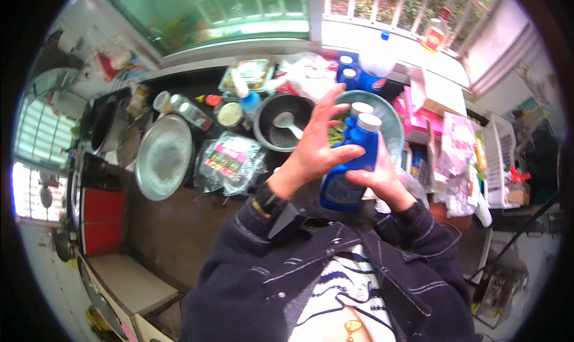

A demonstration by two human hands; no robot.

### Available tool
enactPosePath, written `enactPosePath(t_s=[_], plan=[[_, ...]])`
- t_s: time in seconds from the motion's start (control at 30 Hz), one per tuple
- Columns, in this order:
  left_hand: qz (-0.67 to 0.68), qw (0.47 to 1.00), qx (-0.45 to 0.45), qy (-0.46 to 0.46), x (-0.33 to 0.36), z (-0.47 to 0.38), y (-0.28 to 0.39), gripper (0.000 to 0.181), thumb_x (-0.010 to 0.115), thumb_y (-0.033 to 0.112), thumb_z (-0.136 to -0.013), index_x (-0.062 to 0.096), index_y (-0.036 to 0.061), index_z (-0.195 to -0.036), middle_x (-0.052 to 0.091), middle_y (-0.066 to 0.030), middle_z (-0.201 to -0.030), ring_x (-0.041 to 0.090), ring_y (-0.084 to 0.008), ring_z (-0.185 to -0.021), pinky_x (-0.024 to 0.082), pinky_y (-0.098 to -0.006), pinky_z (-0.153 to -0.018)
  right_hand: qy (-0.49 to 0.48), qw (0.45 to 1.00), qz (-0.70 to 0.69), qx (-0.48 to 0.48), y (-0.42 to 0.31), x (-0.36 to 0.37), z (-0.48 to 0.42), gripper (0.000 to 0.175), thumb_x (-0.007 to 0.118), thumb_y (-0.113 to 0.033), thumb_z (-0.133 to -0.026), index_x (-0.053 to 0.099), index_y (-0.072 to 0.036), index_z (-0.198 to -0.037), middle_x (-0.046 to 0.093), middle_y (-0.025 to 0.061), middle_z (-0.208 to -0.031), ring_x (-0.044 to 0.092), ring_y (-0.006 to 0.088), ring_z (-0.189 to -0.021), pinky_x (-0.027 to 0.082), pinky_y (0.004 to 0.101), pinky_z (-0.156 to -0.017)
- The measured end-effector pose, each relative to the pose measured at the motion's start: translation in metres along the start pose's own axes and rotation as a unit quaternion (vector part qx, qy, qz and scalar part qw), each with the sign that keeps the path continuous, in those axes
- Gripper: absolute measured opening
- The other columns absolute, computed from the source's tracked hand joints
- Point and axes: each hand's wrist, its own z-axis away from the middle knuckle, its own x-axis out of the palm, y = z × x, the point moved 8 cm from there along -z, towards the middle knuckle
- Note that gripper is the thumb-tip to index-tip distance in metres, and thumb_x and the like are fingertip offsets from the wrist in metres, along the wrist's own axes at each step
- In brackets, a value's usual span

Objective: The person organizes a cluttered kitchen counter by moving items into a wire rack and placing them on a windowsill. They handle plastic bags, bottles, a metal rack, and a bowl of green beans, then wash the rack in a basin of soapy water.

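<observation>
Two blue plastic bottles (361,148) with white caps are held up close together in front of me, above the counter's front edge. My right hand (381,176) grips them low on the right side, its thumb across the front. My left hand (316,149) is beside them on the left with fingers spread; its thumb overlaps the bottles in view, and whether it touches them I cannot tell. Behind the bottles stands a teal basin (391,118) with green vegetables (336,135) in it. Left of that, a dark bowl (273,108) holds a white ladle (287,121).
On the counter's left are a metal basin (162,160), a clear plastic packet (226,160) and a lidded jar (230,114). More blue bottles (347,76) stand by the window. Bags (455,140) and a white basket (497,162) crowd the right. A glass bottle (434,35) is on the sill.
</observation>
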Motion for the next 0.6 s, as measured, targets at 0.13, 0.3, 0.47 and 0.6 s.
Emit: enactPosePath(t_s=[0.13, 0.3, 0.47, 0.6], plan=[[0.167, 0.982, -0.092, -0.003, 0.042, 0.041, -0.035, 0.124, 0.084, 0.034, -0.059, -0.002, 0.0124, -0.145, 0.023, -0.0186, -0.143, 0.030, -0.0300, -0.130, 0.027, -0.0421, -0.105, 0.013, 0.992, 0.121, -0.037, -0.005, -0.020, 0.017, 0.096, 0.079, -0.020, -0.062, 0.022, -0.004, -0.138, 0.042, 0.0126, -0.127, 0.041, 0.0213, -0.118, 0.034, 0.0346, -0.100], [0.162, 0.968, -0.191, 0.021, 0.067, 0.084, -0.064, 0.114, 0.084, 0.023, -0.059, 0.010, 0.0104, -0.144, 0.039, -0.0108, -0.131, 0.041, -0.0214, -0.121, 0.034, -0.0343, -0.100, -0.069, 0.997, 0.036, 0.013, 0.015, -0.011, 0.039, 0.092, 0.074, -0.026, -0.068, 0.020, -0.006, -0.139, 0.041, 0.0141, -0.127, 0.042, 0.0221, -0.118, 0.033, 0.0355, -0.100], [0.238, 0.932, -0.258, 0.086, 0.073, 0.137, -0.079, 0.088, 0.079, 0.013, -0.060, 0.032, 0.0075, -0.134, 0.047, -0.0068, -0.123, 0.046, -0.0196, -0.116, 0.037, -0.0335, -0.098, -0.202, 0.974, 0.095, 0.034, 0.024, 0.011, 0.052, 0.088, 0.067, -0.045, -0.076, 0.021, -0.004, -0.139, 0.041, 0.0164, -0.130, 0.040, 0.0250, -0.121, 0.030, 0.0360, -0.103], [0.319, 0.904, -0.242, 0.147, 0.053, 0.162, -0.075, 0.085, 0.078, 0.015, -0.061, 0.034, 0.0059, -0.132, 0.049, -0.0069, -0.123, 0.049, -0.0207, -0.113, 0.039, -0.0338, -0.097, -0.293, 0.941, 0.165, 0.020, 0.015, 0.025, 0.036, 0.079, 0.066, -0.046, -0.078, 0.032, -0.004, -0.136, 0.050, 0.0211, -0.123, 0.049, 0.0298, -0.116, 0.038, 0.0378, -0.097]])
